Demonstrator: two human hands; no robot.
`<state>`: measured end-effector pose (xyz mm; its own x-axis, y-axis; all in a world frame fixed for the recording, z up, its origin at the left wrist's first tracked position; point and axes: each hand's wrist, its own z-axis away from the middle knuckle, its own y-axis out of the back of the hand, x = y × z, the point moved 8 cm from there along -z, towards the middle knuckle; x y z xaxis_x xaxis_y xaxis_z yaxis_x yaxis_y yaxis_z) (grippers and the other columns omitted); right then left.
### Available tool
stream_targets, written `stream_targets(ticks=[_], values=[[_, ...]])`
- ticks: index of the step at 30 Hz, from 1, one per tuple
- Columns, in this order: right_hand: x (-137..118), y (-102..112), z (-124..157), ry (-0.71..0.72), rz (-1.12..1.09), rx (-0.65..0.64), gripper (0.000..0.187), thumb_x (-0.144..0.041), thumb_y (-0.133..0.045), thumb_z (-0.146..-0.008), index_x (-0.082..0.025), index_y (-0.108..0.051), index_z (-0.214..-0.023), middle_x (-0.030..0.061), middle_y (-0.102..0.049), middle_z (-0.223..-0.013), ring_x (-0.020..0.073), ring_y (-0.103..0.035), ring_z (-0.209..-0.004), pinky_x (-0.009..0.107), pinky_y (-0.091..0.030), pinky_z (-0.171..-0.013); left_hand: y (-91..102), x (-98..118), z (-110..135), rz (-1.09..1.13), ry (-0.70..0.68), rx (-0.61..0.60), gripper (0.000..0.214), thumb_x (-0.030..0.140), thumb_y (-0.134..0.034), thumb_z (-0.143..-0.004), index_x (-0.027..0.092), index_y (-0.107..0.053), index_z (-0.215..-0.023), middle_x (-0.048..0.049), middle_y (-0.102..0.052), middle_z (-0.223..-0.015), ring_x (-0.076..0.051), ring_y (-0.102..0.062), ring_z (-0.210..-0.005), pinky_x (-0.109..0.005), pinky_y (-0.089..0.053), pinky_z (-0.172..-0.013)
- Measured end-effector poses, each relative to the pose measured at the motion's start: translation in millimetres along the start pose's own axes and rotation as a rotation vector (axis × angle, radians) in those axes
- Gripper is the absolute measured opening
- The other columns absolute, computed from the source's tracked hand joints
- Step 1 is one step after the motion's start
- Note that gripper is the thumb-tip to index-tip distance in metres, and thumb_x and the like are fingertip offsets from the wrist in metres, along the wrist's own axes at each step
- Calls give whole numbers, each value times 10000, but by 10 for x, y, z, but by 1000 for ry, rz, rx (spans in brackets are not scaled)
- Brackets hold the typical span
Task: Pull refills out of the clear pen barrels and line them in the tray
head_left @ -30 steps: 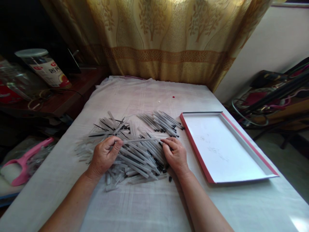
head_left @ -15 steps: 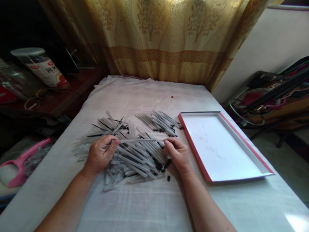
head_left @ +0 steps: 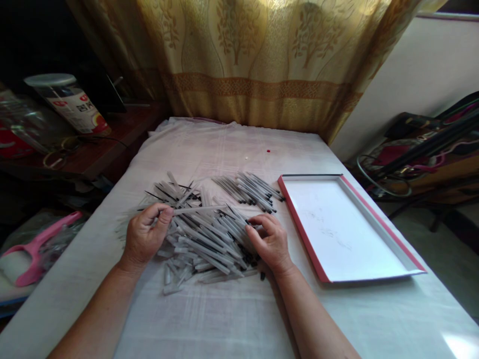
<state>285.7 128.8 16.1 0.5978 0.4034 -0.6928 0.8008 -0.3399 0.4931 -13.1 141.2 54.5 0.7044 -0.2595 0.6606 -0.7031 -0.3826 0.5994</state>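
My left hand (head_left: 147, 233) is closed, pinching one end of a translucent pen barrel (head_left: 200, 210) between thumb and forefinger. The barrel points right, above a large heap of loose pen barrels (head_left: 209, 249) and dark refills. My right hand (head_left: 271, 240) is at the heap's right side, fingers curled and thumb near forefinger. A small dark piece (head_left: 247, 222) shows at its fingertips; whether it is held or belongs to a pen below is hard to make out. Beyond the hand lies a neater group of pens (head_left: 249, 189) with black ends. A black plug (head_left: 262, 275) lies below my right hand.
A shallow red-edged box lid (head_left: 305, 234), white inside, lies to the right. Small red (head_left: 268, 150) and white bits (head_left: 246, 158) lie toward the curtain (head_left: 262, 65). A plastic jar (head_left: 75, 107) stands on the left side table, above a pink-handled item (head_left: 48, 239).
My left hand has drawn the barrel left, away from my right hand, which pinched something at its far end before. My right hand has dropped slightly, with its fingertips now near the heap.
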Motion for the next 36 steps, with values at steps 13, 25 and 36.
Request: stream_targets(ticks=[13, 25, 36], values=[[-177, -169, -1, 3, -183, -282, 425, -396, -496, -936, -215, -557, -556, -8, -530, -533, 137, -518, -544, 270, -403, -565, -406, 385, 168, 137, -148, -261, 251, 382, -513, -905, 203, -615, -762, -7, -640, -678, -148, -599, -631, -241, -485, -649], [-536, -55, -66, 224, -107, -129, 170, -292, -576, -931, -223, -692, -828, 48, -681, -758, 192, -615, -733, 345, -498, -712, -273, -55, 45, 263, 300, -235, 493, 527, -503, -860, 223, -371, -494, 48, -370, -444, -108, -363, -436, -261, -328, -443], [-187, -105, -40, 127, 163, -68, 142, -257, -611, -886, -230, -750, -888, 56, -737, -841, 231, -643, -818, 402, -492, -799, -68, 105, -10, -204, -55, 4, 338, 480, -478, -900, 215, -615, -739, -8, -645, -672, -182, -601, -662, -285, -440, -634]])
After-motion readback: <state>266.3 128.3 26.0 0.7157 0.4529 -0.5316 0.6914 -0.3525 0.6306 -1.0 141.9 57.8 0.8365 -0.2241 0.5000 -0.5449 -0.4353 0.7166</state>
